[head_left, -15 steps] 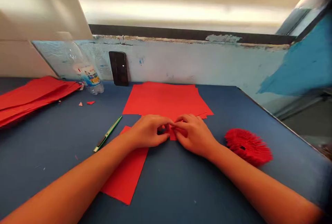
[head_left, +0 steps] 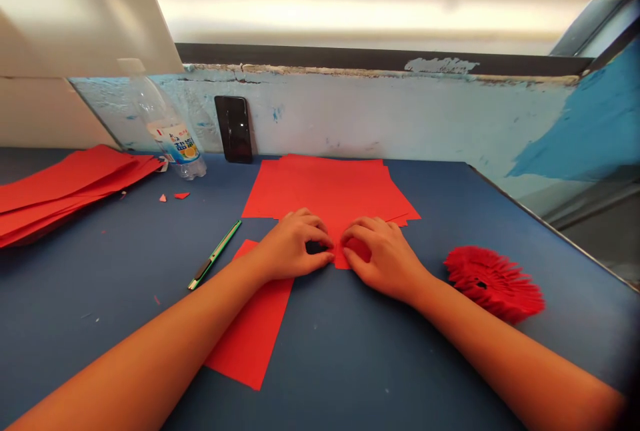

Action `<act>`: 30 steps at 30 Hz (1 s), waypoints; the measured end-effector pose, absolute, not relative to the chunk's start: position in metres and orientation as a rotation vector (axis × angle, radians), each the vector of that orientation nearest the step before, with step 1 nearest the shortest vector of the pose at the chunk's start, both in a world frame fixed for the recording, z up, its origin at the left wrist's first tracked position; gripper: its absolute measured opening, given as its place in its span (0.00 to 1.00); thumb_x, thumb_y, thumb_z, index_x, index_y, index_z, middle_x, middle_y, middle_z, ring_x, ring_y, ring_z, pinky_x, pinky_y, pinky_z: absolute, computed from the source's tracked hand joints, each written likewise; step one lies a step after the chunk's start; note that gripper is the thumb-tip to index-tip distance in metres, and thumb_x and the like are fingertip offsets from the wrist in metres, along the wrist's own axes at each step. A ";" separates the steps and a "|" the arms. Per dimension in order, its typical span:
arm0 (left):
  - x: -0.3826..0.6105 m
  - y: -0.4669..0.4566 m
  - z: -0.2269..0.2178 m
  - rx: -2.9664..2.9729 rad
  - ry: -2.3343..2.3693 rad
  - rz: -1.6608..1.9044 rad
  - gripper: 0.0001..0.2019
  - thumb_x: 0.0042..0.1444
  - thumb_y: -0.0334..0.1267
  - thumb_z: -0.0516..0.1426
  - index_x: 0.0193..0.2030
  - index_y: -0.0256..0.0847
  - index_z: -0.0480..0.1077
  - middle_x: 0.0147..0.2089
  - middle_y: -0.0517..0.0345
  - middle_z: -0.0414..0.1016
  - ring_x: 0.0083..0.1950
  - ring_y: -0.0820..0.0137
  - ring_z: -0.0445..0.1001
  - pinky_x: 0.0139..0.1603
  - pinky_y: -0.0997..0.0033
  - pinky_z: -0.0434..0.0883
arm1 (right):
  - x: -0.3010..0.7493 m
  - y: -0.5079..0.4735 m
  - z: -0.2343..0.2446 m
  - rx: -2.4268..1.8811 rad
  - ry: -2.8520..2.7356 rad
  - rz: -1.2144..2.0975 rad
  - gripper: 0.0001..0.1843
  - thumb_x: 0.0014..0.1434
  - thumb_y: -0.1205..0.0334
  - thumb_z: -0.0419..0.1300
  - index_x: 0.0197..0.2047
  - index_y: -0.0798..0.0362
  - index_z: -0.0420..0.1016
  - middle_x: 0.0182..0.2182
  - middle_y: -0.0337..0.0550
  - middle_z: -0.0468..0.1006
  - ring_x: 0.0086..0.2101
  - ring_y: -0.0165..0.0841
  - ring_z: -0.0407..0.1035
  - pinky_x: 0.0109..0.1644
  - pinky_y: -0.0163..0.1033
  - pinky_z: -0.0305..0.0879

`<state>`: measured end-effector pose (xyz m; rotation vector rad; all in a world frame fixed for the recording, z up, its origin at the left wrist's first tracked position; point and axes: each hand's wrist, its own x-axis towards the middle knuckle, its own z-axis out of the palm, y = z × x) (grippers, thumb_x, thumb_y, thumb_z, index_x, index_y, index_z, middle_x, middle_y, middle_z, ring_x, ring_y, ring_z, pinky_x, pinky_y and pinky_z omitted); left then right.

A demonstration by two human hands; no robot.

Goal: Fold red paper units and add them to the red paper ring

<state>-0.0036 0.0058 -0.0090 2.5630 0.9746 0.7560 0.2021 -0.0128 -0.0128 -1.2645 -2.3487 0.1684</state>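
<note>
Head view: a dark blue bench [head_left: 100,338] is running along a chipped, pale blue wall [head_left: 380,118]. At the bench's back edge, a black phone [head_left: 233,129] is leaning against the wall, and a plastic bottle [head_left: 173,138] is standing to its left. Toward the left edge, a stack of red paper [head_left: 65,191] is lying flat, with two small red scraps [head_left: 181,195] just beside its right end. Left of centre, a green craft knife [head_left: 214,255] is lying at a slant. Overlapping red sheets [head_left: 320,184] are spreading across the back centre, while a single red sheet [head_left: 253,331] is angling toward the front edge, passing beneath the left hand's wrist. Right of centre, a fringed red paper bundle [head_left: 494,283] is resting apart from the hands.

The left hand [head_left: 293,248] and right hand [head_left: 385,258] are meeting at the bench's centre, both half-curled, with their fingertips closing on a small red paper piece [head_left: 345,251]. Whether this piece is separate from the overlapping sheets, and how firmly it is held, cannot be determined.
</note>
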 end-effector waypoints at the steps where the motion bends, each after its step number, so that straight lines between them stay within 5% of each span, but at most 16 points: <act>1: -0.004 0.006 -0.009 2.586 0.974 0.752 0.06 0.52 0.37 0.60 0.36 0.42 0.78 0.37 0.55 0.76 0.43 0.65 0.69 0.46 0.64 0.65 | 0.202 -0.013 -0.013 -1.263 -2.349 0.171 0.07 0.55 0.68 0.59 0.38 0.49 0.74 0.40 0.41 0.74 0.42 0.39 0.65 0.46 0.43 0.56; 30: -0.008 0.008 -0.012 2.716 0.883 0.643 0.11 0.57 0.39 0.56 0.43 0.44 0.78 0.40 0.54 0.74 0.41 0.67 0.69 0.42 0.67 0.66 | 0.203 -0.014 -0.013 -1.230 -2.366 0.160 0.10 0.56 0.70 0.58 0.39 0.48 0.76 0.40 0.41 0.73 0.42 0.37 0.65 0.46 0.43 0.54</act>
